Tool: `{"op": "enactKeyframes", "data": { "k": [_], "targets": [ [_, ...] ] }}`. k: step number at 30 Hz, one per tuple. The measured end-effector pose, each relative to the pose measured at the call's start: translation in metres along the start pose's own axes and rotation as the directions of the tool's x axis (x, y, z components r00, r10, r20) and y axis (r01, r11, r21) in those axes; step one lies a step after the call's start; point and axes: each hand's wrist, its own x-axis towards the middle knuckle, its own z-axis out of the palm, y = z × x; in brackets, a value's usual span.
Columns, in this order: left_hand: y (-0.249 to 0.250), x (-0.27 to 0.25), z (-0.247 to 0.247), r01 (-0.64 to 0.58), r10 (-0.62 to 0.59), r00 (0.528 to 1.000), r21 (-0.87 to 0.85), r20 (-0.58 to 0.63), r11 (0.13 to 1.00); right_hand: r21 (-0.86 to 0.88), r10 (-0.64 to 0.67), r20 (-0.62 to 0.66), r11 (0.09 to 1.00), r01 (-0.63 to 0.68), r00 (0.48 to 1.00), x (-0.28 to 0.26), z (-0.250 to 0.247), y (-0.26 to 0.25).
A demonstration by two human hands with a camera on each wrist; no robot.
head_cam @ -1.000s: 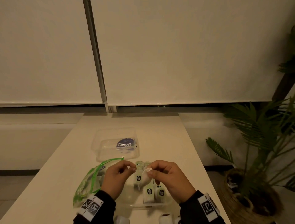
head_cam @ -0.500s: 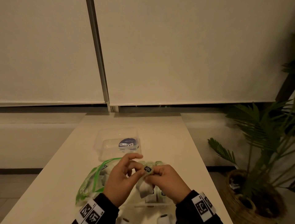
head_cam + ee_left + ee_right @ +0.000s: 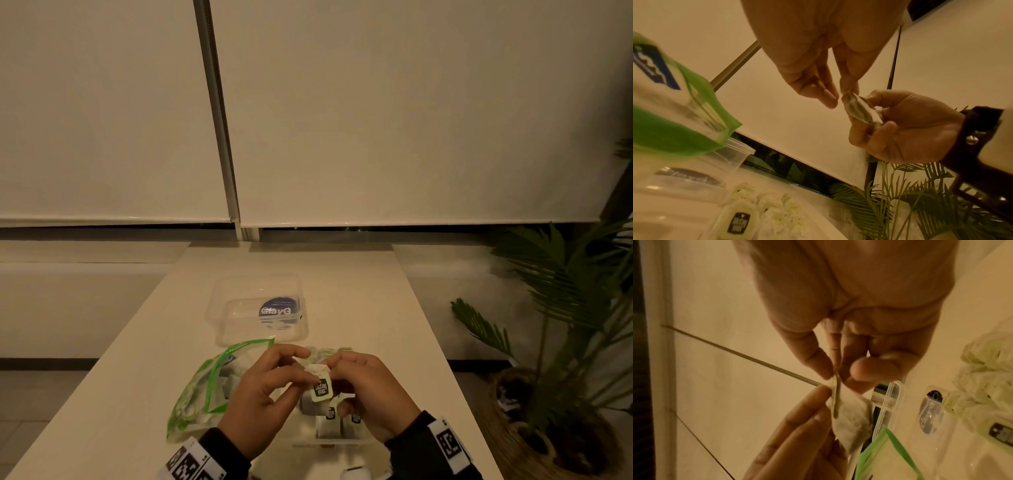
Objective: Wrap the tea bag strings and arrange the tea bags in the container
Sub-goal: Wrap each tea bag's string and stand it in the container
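Note:
Both hands hold one white tea bag just above the clear container. Its green tag with a black label hangs at the front, facing me. My left hand pinches the bag's upper corner with thumb and fingertips. My right hand grips the tea bag between thumb and curled fingers, and pinches the tag's edge. Several tea bags with tags stand in the container under my hands. The string is too thin to make out.
A green-edged zip bag lies at my left hand with more tea bags inside. Behind it sits a clear plastic lid with a round blue label. The table is narrow; a potted palm stands off its right edge.
The hands have closed in around the tea bag. The tag, held up between the fingertips half a second ago, now hangs lower at the front of the bag.

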Motion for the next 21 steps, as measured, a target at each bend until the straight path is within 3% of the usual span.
{"op": "enactKeyframes", "data": {
  "k": [4, 6, 8, 9, 12, 14, 16, 18, 21],
  "targets": [
    [-0.002, -0.004, 0.008, 0.029, -0.03, 0.998, -0.034, -0.049, 0.999, -0.072, -0.069, -0.001, 0.995, 0.069, 0.998, 0.001, 0.0, 0.003],
    [-0.002, -0.006, 0.016, 0.16, -0.177, 0.981, -0.188, -0.082, 0.969, -0.105, -0.099, -0.032, 0.99, 0.095, 0.995, 0.005, 0.0, 0.006],
    [0.001, -0.007, 0.024, 0.371, -0.43, 0.902, -0.451, -0.034, 0.812, -0.164, -0.119, -0.085, 0.981, 0.104, 0.989, 0.009, -0.001, 0.008],
    [-0.002, -0.009, 0.028, 0.448, -0.517, 0.856, -0.504, 0.003, 0.738, -0.2, -0.12, -0.102, 0.975, 0.098, 0.987, 0.011, 0.0, 0.01],
    [-0.017, -0.015, 0.036, 0.564, -0.623, 0.781, -0.475, 0.043, 0.675, -0.364, -0.121, -0.088, 0.928, 0.081, 0.989, 0.019, -0.001, 0.015],
    [-0.027, -0.019, 0.037, 0.6, -0.646, 0.762, -0.435, 0.055, 0.671, -0.604, -0.152, -0.021, 0.789, 0.108, 0.988, 0.026, -0.004, 0.018],
    [-0.037, -0.022, 0.039, 0.641, -0.667, 0.741, -0.376, 0.076, 0.669, -0.81, -0.127, 0.083, 0.569, 0.141, 0.988, 0.034, -0.006, 0.02],
    [-0.047, -0.026, 0.042, 0.669, -0.68, 0.729, -0.3, 0.083, 0.68, -0.897, -0.084, 0.15, 0.407, 0.172, 0.985, 0.043, -0.005, 0.023],
    [-0.06, -0.033, 0.048, 0.683, -0.678, 0.73, -0.124, 0.09, 0.72, -0.918, 0.005, 0.15, 0.371, 0.138, 0.989, 0.059, -0.005, 0.029]
  ]
}}
